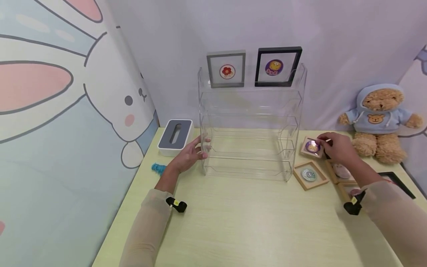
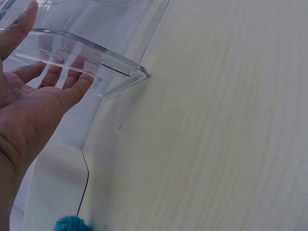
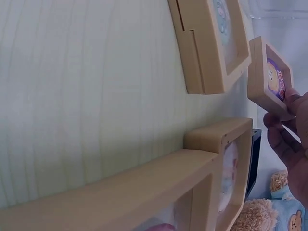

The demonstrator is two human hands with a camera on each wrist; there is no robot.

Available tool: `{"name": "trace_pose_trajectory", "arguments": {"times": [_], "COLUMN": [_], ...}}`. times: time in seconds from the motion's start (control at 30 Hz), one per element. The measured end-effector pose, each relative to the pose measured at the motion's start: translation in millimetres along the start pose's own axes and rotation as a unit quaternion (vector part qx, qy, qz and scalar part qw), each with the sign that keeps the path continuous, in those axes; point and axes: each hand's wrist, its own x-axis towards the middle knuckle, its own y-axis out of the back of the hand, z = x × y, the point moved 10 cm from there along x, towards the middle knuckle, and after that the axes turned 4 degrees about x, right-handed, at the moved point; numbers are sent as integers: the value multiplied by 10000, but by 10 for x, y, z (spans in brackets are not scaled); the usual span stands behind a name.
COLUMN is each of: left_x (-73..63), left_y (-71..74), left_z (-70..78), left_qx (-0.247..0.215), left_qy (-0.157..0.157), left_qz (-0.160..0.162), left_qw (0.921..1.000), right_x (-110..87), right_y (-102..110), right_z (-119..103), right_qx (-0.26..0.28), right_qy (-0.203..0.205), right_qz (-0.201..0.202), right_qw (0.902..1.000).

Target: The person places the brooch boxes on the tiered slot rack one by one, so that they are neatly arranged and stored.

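Note:
A clear acrylic tiered rack (image 1: pixel 248 159) stands on the table. My left hand (image 1: pixel 188 157) is at its left side, fingers spread and fairly straight; in the left wrist view the fingertips (image 2: pixel 72 79) show through the clear panel (image 2: pixel 115 67). My right hand (image 1: pixel 337 146) pinches the near edge of a small light-wood frame (image 3: pixel 260 72) with a round purple badge inside, thumb on the front. This frame is tilted up to the right of the rack. Nearby lies another wooden frame (image 1: pixel 311 175) with a pale green badge.
On the rack's top tier stand a grey frame (image 1: pixel 227 53) and a black frame (image 1: pixel 280 49). More wooden frames (image 3: pixel 202 163) and a black frame (image 1: pixel 405 187) lie on the right. A teddy bear (image 1: pixel 380 120) sits behind them. At left are a tissue box (image 1: pixel 166 142) and a blue fuzzy item (image 1: pixel 158 168).

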Motion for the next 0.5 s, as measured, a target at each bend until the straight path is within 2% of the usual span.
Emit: {"name": "trace_pose_trajectory", "arguments": {"times": [0.13,0.37,0.5], "left_x": [-1,4,2], "left_y": [-7,0,5], "left_z": [0,-12,-15], "left_qx": [-10,-63,-56], "left_qy": [6,8,6], "left_qz": [-13,-15,6], "left_qw": [10000,10000,10000], "right_x": [5,-49,-85], "right_y": [78,211,308], "right_z": [-2,43,-11], "right_qx": [134,387,552], "right_qy": [-37,-533,-423], "right_qz": [181,104,152], "right_qw": [9997,9978,9975]}}
